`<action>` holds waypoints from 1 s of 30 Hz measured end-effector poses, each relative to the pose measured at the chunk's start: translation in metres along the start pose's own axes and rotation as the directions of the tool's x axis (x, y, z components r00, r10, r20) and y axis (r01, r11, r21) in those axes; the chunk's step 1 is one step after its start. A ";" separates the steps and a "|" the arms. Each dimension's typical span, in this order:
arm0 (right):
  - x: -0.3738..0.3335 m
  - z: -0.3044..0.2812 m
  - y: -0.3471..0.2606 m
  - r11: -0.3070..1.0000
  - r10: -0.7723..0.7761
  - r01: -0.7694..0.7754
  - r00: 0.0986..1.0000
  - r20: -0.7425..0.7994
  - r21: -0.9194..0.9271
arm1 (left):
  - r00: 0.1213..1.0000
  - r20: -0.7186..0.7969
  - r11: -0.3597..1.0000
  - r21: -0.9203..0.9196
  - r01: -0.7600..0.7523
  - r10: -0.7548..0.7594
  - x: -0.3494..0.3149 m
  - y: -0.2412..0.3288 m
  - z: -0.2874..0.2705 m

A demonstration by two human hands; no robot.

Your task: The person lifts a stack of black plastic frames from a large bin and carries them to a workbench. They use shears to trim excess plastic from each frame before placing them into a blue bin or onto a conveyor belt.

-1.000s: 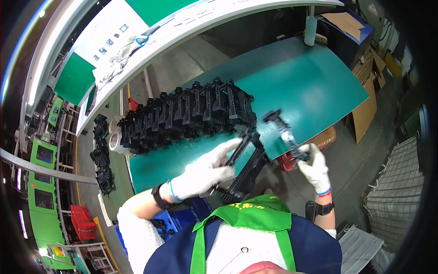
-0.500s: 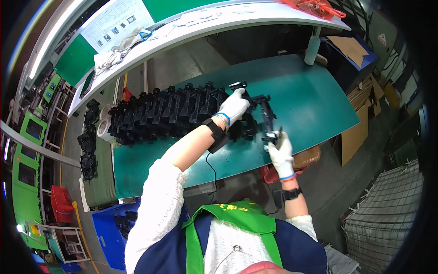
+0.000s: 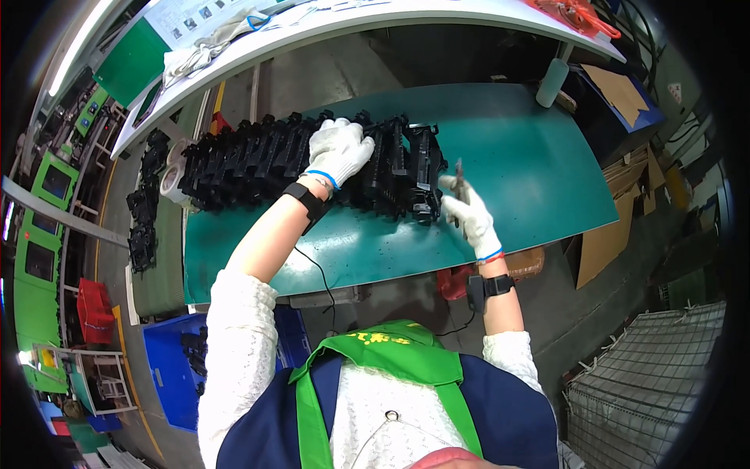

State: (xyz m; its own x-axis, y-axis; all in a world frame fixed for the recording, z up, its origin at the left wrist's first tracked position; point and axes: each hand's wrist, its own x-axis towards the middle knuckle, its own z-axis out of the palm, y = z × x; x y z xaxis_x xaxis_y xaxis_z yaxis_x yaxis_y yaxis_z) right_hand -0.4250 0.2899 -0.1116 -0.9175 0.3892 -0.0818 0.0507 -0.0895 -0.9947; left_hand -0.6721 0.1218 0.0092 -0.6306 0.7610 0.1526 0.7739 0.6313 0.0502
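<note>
A long row of black plastic parts [image 3: 258, 160], standing close together, crosses the green tabletop [image 3: 516, 156]. My left hand [image 3: 340, 148], in a white glove, bends its fingers over the row right of its middle and closes on a black part there; the fingertips are partly hidden. At the row's right end stands another black part [image 3: 426, 168], apart from my left hand. Just right of it is my gloved right hand [image 3: 471, 219], closed around a thin dark tool [image 3: 459, 173] whose narrow tip points away from me; its exact kind is unclear.
A white shelf [image 3: 391, 17] arches over the far side, with a pale green bottle [image 3: 552, 82] near its right support. Tape rolls [image 3: 172, 178] and more black parts [image 3: 143, 205] lie at the left. A blue bin [image 3: 168, 375] stands below; cardboard [image 3: 605, 246] leans at the right.
The black part formerly between both hands now stands at the row's right end. My left hand has moved left onto the row. My right hand has moved slightly up, away from that part's lower end.
</note>
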 end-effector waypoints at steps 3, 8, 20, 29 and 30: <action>0.026 -0.010 0.006 0.996 0.084 -0.082 0.991 -0.100 0.023 | 0.998 0.054 0.999 0.033 0.037 -0.039 -0.010 0.000 0.001; 0.077 -0.009 0.056 0.978 -0.115 0.069 0.964 -0.239 -0.195 | 0.979 0.192 0.993 0.104 0.051 -0.070 -0.007 0.029 0.018; 0.081 0.001 0.040 0.769 -0.145 -0.031 0.965 -0.221 -0.638 | 0.969 0.182 0.979 -0.083 0.185 -0.168 0.006 0.024 0.049; 0.070 0.026 -0.005 0.676 -0.117 -0.094 0.966 -0.233 -0.731 | 0.962 0.163 0.968 -0.084 0.237 -0.221 0.002 0.019 0.050; 0.069 0.025 -0.007 0.673 -0.106 -0.099 0.968 -0.227 -0.733 | 0.957 0.191 0.968 -0.086 0.237 -0.218 0.002 0.019 0.049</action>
State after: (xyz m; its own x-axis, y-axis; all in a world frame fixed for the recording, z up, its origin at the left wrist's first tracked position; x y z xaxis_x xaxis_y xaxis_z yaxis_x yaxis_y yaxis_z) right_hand -0.4989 0.2944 -0.1087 -0.8040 0.5946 0.0117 0.4140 0.5737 -0.7068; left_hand -0.6614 0.1429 -0.0375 -0.7831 0.6195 -0.0538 0.6042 0.7785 0.1702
